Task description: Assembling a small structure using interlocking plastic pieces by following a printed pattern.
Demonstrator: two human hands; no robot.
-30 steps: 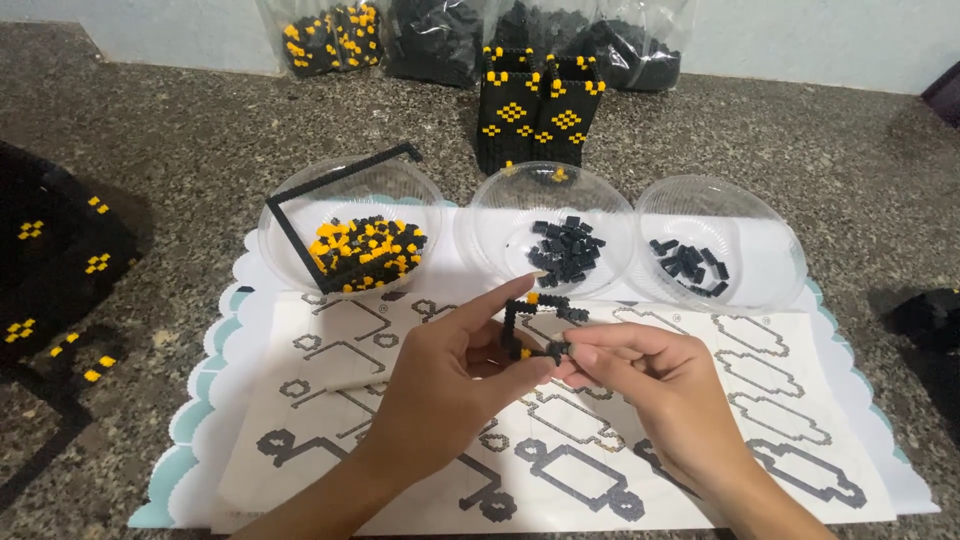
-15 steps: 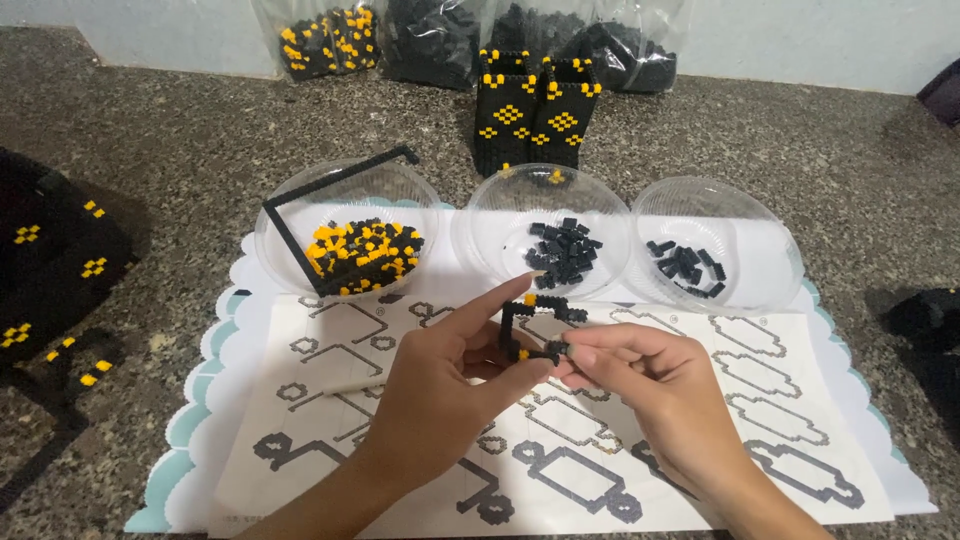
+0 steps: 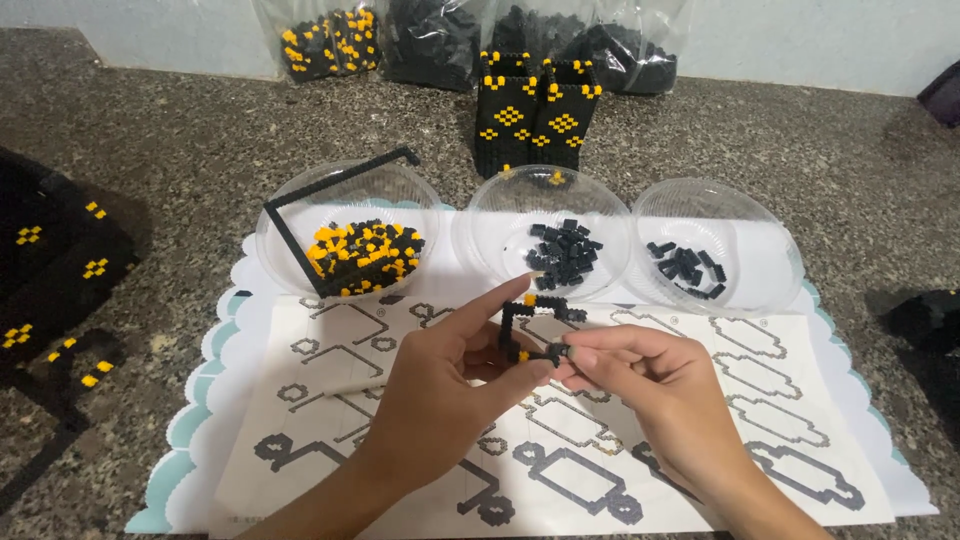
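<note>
Black-and-yellow angular brick piece (image 3: pixel 528 322) is being pinched by both the left hand (image 3: pixel 452 385) and right hand (image 3: pixel 640 385) above the white printed pattern sheet (image 3: pixel 760 400).

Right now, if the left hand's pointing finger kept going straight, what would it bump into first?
Probably the middle clear bowl of black bricks. The left hand points up-right past the small black frame; depth is unclear.

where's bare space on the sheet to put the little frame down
Bare patches: the printed sheet right of the right hand, and its left part below the mixed-piece bowl. Crowded: the centre, where the left hand and right hand hold the frame beneath the middle bowl.
</note>
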